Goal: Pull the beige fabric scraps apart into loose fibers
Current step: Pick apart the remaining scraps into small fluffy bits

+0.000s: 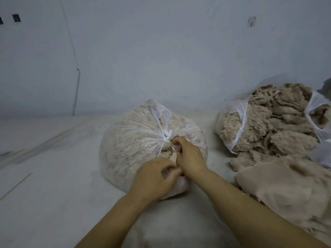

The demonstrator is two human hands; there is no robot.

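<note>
Pale floor [53, 203] under grey wall [161, 51]: left hand [155, 178] and right hand [188, 154] pinch tied plastic bag [132, 140] of beige fibers.

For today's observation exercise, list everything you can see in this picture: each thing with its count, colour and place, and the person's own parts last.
Tied plastic bag: one, clear, filled with beige fibre, centre of the floor, knotted on top.
Open plastic bag: one, clear white, right, overflowing with beige fabric scraps.
Loose fabric pile: one, beige, lower right, in front of the open bag.
Floor: pale grey-white.
Wall: pale blue-grey, behind.
Dark marks: two, upper left on the wall.
Hands: two, both on the tied bag near its knot; left hand and right hand, fingers curled into the bag's mouth.
</note>
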